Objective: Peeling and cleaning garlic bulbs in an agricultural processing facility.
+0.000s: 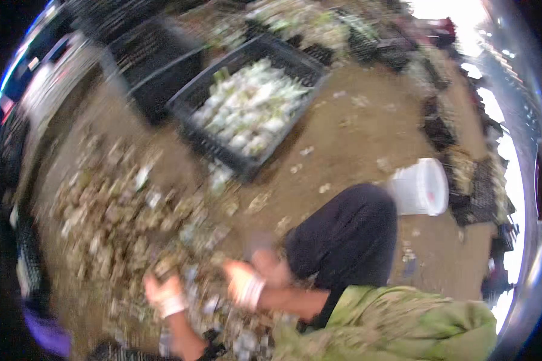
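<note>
Motion blur smears both of my hands, which wear pale orange gloves with white cuffs. My left hand (164, 293) is low over the heap of brownish plant scraps (111, 222). A brown clump (164, 265) shows at its fingertips; whether it is gripped is unclear. To its right, my right hand (243, 283) points left over the same litter, its fingers too blurred to read. Beyond the hands, a black plastic crate (247, 171) holds many white bulbs (250, 108) with pale green stalks.
A white bucket (424, 188) lies tipped beside my dark-trousered knee (349, 228). Another dark crate (156, 72) stands left of the filled one. More crates and heaped produce (301, 24) line the far side and the right. Loose scraps dot the brown floor (367, 129).
</note>
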Demonstrator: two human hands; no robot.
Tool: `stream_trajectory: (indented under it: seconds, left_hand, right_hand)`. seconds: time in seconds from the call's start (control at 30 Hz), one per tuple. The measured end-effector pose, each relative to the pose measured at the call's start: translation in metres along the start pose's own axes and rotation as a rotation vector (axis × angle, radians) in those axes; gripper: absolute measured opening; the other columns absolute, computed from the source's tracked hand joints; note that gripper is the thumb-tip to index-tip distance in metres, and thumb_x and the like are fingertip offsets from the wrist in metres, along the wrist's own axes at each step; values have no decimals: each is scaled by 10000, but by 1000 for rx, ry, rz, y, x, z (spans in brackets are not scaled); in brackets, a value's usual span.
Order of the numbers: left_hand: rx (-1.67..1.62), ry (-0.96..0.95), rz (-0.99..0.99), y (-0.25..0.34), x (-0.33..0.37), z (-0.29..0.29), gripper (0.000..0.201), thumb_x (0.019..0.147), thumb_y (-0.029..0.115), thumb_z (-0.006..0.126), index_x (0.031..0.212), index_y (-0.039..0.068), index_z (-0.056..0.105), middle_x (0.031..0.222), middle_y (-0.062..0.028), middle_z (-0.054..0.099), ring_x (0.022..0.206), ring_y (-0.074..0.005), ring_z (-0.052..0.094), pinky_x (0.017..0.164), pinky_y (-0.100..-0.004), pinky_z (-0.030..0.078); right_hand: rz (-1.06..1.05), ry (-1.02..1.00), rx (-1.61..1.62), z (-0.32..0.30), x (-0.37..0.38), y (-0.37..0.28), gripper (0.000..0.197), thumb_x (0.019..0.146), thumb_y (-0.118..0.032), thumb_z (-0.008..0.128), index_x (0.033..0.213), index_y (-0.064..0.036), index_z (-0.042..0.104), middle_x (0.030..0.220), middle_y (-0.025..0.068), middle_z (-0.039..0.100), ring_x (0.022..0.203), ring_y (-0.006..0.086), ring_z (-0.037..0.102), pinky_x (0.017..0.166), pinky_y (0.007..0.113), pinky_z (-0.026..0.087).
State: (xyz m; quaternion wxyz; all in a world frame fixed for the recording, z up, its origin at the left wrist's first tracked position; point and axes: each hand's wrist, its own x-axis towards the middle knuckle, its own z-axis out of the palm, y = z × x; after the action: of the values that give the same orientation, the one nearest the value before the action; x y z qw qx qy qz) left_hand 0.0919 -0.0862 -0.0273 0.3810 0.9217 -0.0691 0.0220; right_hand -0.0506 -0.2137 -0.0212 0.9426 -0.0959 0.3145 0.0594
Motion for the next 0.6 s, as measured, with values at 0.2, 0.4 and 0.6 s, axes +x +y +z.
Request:
stream_trajectory:
  seconds: [0.2, 0.4, 0.6]
  left_hand:
    - [-71, -105, 230, 78, -116, -67, 570, 617, 19, 683, 1168, 32, 538, 1023, -140, 590, 931, -269, 590, 829, -336, 474]
    - [35, -126, 243, 103, -139, -113, 603, 570, 95, 755, 1125, 38, 526, 1053, -168, 562, 950, -327, 562, 799, -377, 486]
    - [325, -456, 177, 162, -147, -135, 402, 774, 326, 636, 1075, 64, 590, 1166, -123, 547, 1040, -281, 530, 885, -417, 441]
  right_hand:
    - [-178, -24, -622, 31, -39, -12, 161, 870, -163, 567, 920, -13, 596, 779, 65, 641, 626, 140, 587, 524, 295, 475]
    - [-143, -339, -548, 66, -83, -10, 127, 796, -129, 661, 892, -61, 612, 808, 36, 625, 792, 151, 608, 650, 289, 510]
    - [-291, -312, -933, 71, -84, -31, 89, 771, -129, 649, 829, -74, 611, 757, 35, 615, 731, 155, 593, 615, 295, 500]
